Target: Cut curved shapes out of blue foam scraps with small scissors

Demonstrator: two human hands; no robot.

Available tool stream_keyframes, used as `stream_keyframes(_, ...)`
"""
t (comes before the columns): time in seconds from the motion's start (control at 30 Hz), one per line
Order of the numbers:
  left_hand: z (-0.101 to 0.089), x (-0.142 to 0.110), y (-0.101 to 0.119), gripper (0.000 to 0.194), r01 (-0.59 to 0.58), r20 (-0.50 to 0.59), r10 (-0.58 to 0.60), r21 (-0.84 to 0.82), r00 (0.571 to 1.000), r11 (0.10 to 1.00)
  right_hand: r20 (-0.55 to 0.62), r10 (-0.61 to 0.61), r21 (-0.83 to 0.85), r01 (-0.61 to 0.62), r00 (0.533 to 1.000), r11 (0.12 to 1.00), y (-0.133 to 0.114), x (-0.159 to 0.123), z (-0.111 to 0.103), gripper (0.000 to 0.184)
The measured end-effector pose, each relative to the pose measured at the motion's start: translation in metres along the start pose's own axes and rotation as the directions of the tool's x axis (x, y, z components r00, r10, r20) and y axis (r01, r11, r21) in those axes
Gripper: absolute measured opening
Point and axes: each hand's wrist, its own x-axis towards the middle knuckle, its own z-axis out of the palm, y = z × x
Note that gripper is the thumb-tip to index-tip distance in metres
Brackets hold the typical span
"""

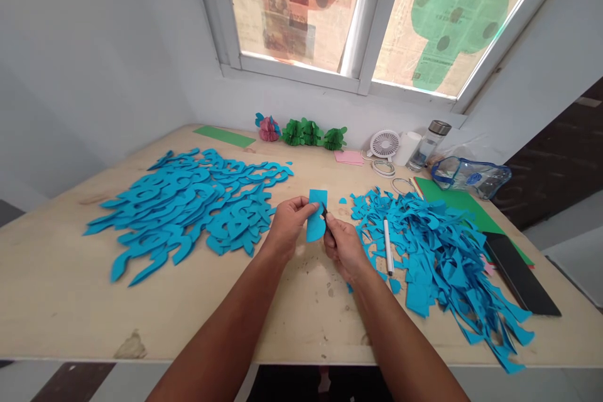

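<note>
My left hand pinches a small blue paper rectangle by its left edge, above the middle of the wooden table. Closed around a small dark cutting tool, my right hand has the tip against the paper's right edge. To the left lies a spread of cut blue shapes. On the right a heap of blue paper scraps surrounds a white pen.
Along the back wall stand paper flowers, a small white fan, a bottle, tape rolls and a clear pouch. Green sheets and a black tablet lie at the right edge.
</note>
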Motion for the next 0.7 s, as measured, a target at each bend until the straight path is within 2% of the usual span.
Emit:
stream_keyframes(0.43, -0.0007, 0.0047, -0.0094, 0.019, 0.066, -0.003, -0.067, -0.062, 0.998, 0.996, 0.010, 0.009, -0.009, -0.009, 1.000, 1.000, 0.0017, 0.0006, -0.0017, 0.047)
stream_keyframes(0.7, 0.0021, 0.0012, -0.0057, 0.020, 0.052, -0.004, -0.052, -0.040, 0.999, 0.998, -0.004, 0.004, 0.003, -0.004, 1.000, 1.000, 0.0011, 0.0009, -0.0010, 0.049)
